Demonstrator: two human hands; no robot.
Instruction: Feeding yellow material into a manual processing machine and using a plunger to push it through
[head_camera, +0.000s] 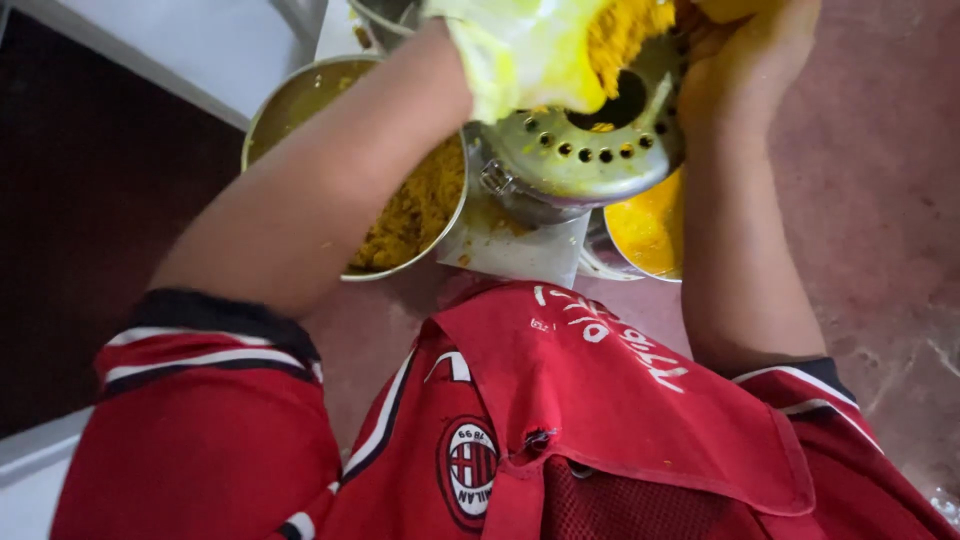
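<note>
The yellow crumbly mash (622, 30) sits at the very top of the view, heaped on the steel press (585, 150), a round metal dome with a ring of small holes and a dark central opening. It lies straight ahead of the person and well out from the body, so both arms are stretched forward to reach it. The mash spreads across from left to right between the two hands, with no clear long axis.

The left hand (520, 50) wears a thin glove smeared yellow and lies over the left part of the heap, curled down onto it; whether it is clutching a lump or only pressing cannot be told. The bare right hand (750, 50) cups the right side of the heap, fingers bent around it and partly cut off by the frame edge. Both hands touch the mash and are about equally near.

The left forearm crosses above a steel bowl (300, 95) holding more of the same mix, just left of the press. A second bowl (645, 230) with a yellow inside sits under the press on the right. The reddish floor (880, 200) lies beyond.
</note>
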